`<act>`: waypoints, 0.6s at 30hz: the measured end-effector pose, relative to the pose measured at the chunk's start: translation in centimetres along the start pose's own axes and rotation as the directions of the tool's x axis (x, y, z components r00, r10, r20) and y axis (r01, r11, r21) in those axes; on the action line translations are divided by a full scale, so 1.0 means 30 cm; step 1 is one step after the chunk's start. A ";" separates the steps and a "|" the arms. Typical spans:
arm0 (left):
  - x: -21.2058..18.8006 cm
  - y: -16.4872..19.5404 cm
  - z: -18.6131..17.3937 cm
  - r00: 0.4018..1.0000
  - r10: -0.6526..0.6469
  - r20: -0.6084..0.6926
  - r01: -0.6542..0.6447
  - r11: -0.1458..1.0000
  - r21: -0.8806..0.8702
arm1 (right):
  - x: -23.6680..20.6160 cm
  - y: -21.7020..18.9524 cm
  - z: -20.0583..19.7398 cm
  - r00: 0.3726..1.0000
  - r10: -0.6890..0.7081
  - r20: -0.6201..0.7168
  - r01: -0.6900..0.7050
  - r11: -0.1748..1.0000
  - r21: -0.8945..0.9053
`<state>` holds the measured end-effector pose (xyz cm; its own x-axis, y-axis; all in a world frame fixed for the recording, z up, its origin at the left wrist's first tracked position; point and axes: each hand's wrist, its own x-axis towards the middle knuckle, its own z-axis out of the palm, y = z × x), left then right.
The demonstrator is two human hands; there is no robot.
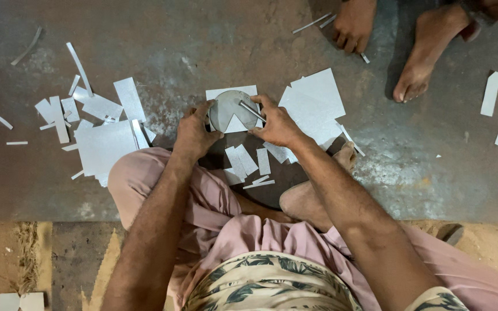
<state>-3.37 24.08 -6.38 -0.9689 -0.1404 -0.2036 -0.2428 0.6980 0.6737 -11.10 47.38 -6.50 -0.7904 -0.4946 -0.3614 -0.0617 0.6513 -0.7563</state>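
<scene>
Sheet-metal disc [230, 106], thin, light, stiff and likely sharp-edged, lay on a square blank [249, 90] on the steel floor [214, 40] between your knees, your left hand [194, 131] clamped on its rim and your right hand [276, 124] closed round a rod [252, 111], so hold it by the rim.

No packages, labels, signs or screens are to be seen in the head view
</scene>
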 end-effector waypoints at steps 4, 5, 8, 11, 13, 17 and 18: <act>-0.001 0.003 -0.003 0.999 -0.041 0.025 0.041 0.999 -0.028 | 0.004 0.001 0.003 1.000 -0.005 -0.006 0.005 1.000 -0.021; -0.002 0.005 -0.004 0.998 -0.055 0.038 0.057 0.998 -0.042 | 0.004 0.002 0.003 1.000 -0.006 -0.005 0.006 1.000 -0.027; -0.003 0.012 -0.006 0.995 -0.076 0.060 0.077 0.997 -0.007 | 0.001 0.004 0.006 1.000 -0.015 0.004 0.015 1.000 -0.023; -0.001 0.017 -0.001 0.996 -0.075 0.056 0.073 0.997 0.027 | -0.007 0.005 0.008 0.999 -0.036 -0.010 0.035 0.999 -0.033; 0.000 0.015 0.002 0.995 -0.078 0.054 0.075 0.996 0.054 | -0.014 0.001 0.010 1.000 -0.022 -0.021 0.020 0.997 -0.069; 0.000 0.021 0.005 0.998 -0.049 0.025 0.046 0.994 0.098 | -0.018 -0.018 0.006 0.999 -0.035 -0.025 0.032 0.994 -0.108; -0.002 0.027 0.002 0.998 -0.053 0.035 0.049 0.994 0.102 | -0.017 -0.025 0.003 1.000 -0.021 -0.014 0.019 0.992 -0.121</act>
<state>-3.51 24.70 -5.87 -0.9524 -0.1529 -0.2638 -0.2842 0.7584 0.5866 -10.60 47.08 -5.80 -0.7973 -0.5003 -0.3377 -0.1506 0.7067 -0.6913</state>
